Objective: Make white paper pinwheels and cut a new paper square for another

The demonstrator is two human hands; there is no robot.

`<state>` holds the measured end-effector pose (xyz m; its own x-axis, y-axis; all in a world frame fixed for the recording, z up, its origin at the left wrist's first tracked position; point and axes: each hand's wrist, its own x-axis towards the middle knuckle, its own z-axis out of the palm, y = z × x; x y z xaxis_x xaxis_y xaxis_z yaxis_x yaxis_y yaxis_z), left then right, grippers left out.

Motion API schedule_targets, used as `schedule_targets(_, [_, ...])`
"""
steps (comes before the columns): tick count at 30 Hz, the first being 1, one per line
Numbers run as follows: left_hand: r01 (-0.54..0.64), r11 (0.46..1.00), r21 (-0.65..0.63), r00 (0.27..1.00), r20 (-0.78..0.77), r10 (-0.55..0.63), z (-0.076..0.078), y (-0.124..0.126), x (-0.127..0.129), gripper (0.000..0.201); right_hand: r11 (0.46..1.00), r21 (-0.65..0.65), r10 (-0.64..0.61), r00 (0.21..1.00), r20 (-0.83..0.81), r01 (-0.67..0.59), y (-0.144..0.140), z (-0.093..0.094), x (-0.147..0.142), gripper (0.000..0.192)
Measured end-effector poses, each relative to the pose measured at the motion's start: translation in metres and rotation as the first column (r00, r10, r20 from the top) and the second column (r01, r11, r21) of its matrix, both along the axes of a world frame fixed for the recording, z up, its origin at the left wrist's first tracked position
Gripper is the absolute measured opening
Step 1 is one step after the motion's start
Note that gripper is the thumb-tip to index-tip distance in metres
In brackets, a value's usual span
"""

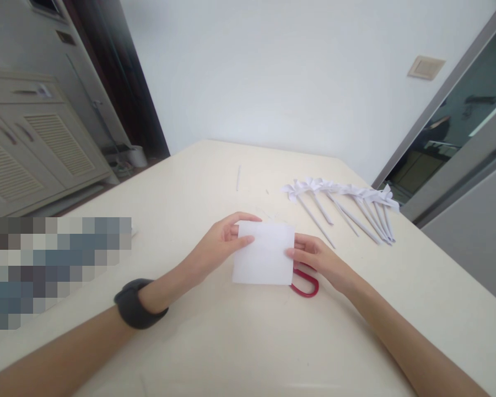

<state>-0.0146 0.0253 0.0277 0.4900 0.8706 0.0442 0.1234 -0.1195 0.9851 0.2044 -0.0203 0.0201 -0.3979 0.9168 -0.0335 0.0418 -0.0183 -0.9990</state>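
Head view: both hands' fingers (243, 240) pinched on white paper sheet (264, 253), left hand (217, 248) and right hand (320, 259) at opposite edges.

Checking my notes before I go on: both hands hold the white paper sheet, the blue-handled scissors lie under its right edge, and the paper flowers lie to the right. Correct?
Not quite: the scissors have red handles, not blue, as the head view shows. The rest stands: the left hand and right hand hold the white paper sheet, and the paper flowers lie to the right on the table.

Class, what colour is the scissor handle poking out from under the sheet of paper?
Red. The scissor handle shows best in the head view, below the paper.
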Motion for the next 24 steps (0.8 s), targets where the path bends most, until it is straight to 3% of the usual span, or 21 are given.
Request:
schedule_targets(3, [-0.016, 0.999, -0.029, 1.000, 0.008, 0.016, 0.0022, -0.0010, 0.0003, 0.034, 1.000, 0.006, -0.002, 1.000, -0.025, 0.002, -0.0003, -0.0007, -0.0011, 0.019])
schedule_targets(7, [-0.007, 0.993, -0.114, 1.000, 0.025, 0.010, 0.0034, -0.0012, 0.0028, 0.045, 0.995, 0.042, -0.095, 0.995, -0.014, 0.096, 0.0025, -0.0039, 0.0024, 0.019])
schedule_targets(13, [0.101, 0.964, -0.244, 0.992, -0.048, -0.116, -0.0022, 0.0025, 0.0042, 0.049, 0.961, 0.129, -0.248, 0.969, 0.010, 0.245, 0.0067, -0.0078, 0.0057, 0.018])
schedule_targets(24, [0.124, 0.952, -0.280, 0.988, -0.052, -0.144, -0.0028, 0.0023, 0.0038, 0.044, 0.951, 0.161, -0.268, 0.963, -0.003, 0.265, 0.0061, -0.0076, 0.0038, 0.023])
